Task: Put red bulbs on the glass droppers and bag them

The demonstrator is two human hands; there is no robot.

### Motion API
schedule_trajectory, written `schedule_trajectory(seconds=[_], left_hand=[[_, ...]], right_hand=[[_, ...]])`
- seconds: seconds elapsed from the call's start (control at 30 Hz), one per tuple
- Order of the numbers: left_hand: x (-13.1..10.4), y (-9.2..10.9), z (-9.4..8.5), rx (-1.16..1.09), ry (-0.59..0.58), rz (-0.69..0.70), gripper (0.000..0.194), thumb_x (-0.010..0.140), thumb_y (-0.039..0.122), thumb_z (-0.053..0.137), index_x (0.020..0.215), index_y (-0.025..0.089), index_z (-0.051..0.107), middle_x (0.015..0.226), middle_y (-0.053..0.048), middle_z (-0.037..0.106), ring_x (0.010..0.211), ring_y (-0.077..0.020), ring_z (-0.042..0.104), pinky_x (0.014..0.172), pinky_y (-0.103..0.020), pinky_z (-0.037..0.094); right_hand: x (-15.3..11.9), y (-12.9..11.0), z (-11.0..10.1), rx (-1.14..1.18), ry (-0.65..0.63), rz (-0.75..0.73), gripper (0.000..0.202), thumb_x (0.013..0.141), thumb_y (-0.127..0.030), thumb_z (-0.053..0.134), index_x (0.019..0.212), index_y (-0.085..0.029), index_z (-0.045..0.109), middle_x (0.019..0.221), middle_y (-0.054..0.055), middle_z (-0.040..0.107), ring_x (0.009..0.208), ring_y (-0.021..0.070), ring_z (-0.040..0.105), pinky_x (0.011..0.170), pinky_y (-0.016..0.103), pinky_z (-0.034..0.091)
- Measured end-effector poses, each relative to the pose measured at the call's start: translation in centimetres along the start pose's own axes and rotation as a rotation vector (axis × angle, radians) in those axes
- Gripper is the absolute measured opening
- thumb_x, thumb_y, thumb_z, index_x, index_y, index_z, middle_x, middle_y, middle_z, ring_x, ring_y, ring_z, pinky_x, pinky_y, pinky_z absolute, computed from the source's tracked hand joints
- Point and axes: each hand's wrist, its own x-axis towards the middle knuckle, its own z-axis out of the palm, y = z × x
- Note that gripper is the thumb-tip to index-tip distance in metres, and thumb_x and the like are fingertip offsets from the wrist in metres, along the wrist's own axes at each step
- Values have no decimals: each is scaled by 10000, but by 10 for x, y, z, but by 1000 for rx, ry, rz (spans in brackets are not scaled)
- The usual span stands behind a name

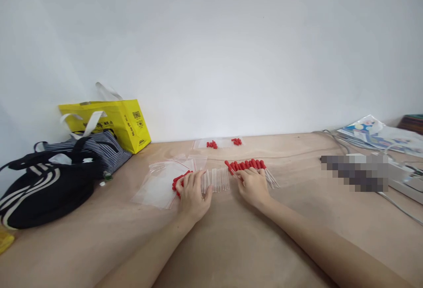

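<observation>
My left hand (194, 197) lies on the left side with its fingers slightly bent and its thumb apart, touching a pile of red rubber bulbs (180, 178). Right of it, thin pale tubes (220, 179) lie side by side in a row. My right hand (254, 188) pinches a dropper (228, 167), a red bulb on a thin pale stem; the fingers partly cover the stem. Behind that hand lies a row of red-bulbed droppers (254, 163), with stems showing at its right. Clear zip bags (155, 185) are spread beside my left hand.
Another clear bag (224, 143) with red bulbs and tubes lies near the wall. At left are a black bag (49, 191), a striped bag (110, 153) and a yellow bag (132, 125). A power strip (408, 186), cables and printed sheets (366, 129) are at right.
</observation>
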Motion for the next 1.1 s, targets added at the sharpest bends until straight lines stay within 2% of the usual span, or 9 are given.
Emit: schedule_trajectory(seconds=[0.13,0.3,0.43,0.7,0.9,1.1], left_hand=[[6,-12,-6,82,-66,-77,327,631,224,529,956,187,510,969,-79,577,942,-257,470,829,-422,245],[13,-30,-11,171,-181,-140,203,627,231,511,823,220,565,929,-49,579,907,-245,478,807,-433,243],[16,-37,-11,205,-217,-169,120,660,246,500,746,229,581,873,-32,587,877,-231,489,792,-431,247],[14,-41,-8,265,-215,-106,139,710,324,502,692,214,585,830,-40,581,856,-232,486,809,-456,239],[14,-36,-5,339,-206,-9,162,716,311,497,661,197,598,814,-64,564,858,-237,472,837,-472,229],[15,-31,-1,415,-181,46,182,721,275,471,632,181,599,823,-82,567,861,-242,466,853,-466,232]], right_hand=[[12,-12,5,-23,-116,167,163,741,-185,447,851,-172,567,694,41,626,722,177,520,646,304,181],[21,-22,12,-24,-216,202,161,730,-189,440,850,-170,545,724,59,629,761,195,541,664,310,188],[27,-25,15,-37,-273,225,152,739,-210,444,831,-169,557,738,77,632,795,212,544,682,323,193],[26,-25,13,-8,-275,205,171,763,-219,427,811,-193,589,803,56,637,816,198,531,695,324,209],[27,-32,7,-38,-321,210,237,766,-314,431,766,-171,619,843,94,635,836,221,524,725,353,221],[40,-39,9,-77,-394,269,207,726,-240,457,746,-140,637,829,139,638,817,250,544,732,384,223]])
